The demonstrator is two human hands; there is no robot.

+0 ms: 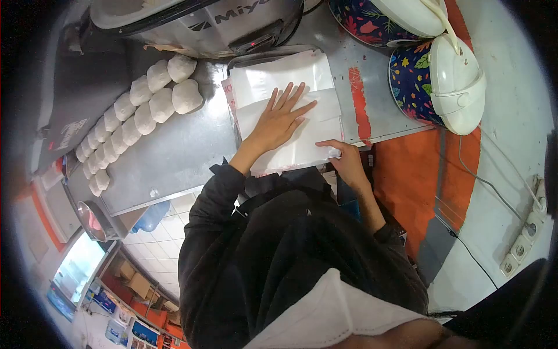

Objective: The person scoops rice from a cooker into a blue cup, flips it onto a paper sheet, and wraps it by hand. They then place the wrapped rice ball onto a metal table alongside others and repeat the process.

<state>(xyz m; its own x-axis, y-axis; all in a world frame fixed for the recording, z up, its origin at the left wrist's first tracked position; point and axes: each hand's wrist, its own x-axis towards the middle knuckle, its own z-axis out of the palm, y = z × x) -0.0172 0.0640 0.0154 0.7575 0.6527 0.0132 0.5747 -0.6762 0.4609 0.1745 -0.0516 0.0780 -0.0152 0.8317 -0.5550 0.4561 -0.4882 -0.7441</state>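
Observation:
A stack of glossy white wrapping paper [285, 72] lies on a dark-rimmed tray [267, 56] at the middle of the metal table. My left hand [280, 121] rests flat on the top sheet, fingers spread. At the stack's near right corner, my right hand [347, 160] pinches the paper's edge between thumb and fingers. Its index finger reaches over the top. Two rows of rounded white wrapped bundles [145, 119] stand along the table to the left of the paper.
A large metal cooker [215, 29] stands behind the tray. Two floral rice warmers [410, 72] with white lids are at the right. The metal table [180, 157] ends close to my body. Cables run to a power strip [521, 247] on the right wall.

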